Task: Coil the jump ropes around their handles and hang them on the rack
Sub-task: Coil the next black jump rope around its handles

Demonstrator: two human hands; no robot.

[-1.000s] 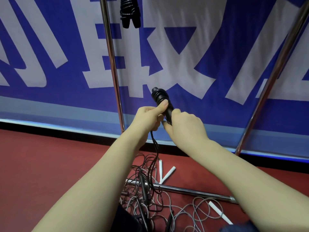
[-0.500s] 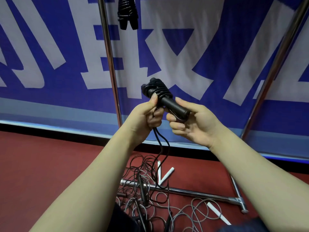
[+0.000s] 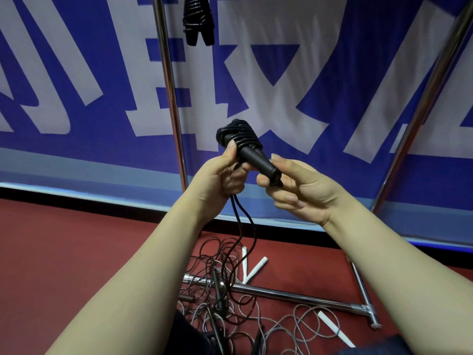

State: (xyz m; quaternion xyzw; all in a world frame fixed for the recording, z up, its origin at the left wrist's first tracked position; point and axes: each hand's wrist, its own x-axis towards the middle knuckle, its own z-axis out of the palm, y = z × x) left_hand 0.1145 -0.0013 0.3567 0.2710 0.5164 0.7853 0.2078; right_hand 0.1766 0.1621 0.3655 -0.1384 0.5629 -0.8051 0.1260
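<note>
Head view: left hand (image 3: 220,175) clamps the coils (image 3: 240,135) on the handles (image 3: 258,162) so they don't slip, right hand (image 3: 299,188) pinches the near end, centre scene; spare rope (image 3: 254,228) dangles to the floor (image 3: 76,252).

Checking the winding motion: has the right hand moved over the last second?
Yes. The right hand has swung rightward, away from the rack pole behind the left hand, and turned palm-up under the handles.

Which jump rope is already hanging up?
The coiled black bundle at top, beside the pole; others are held or tangled on the floor.
</note>
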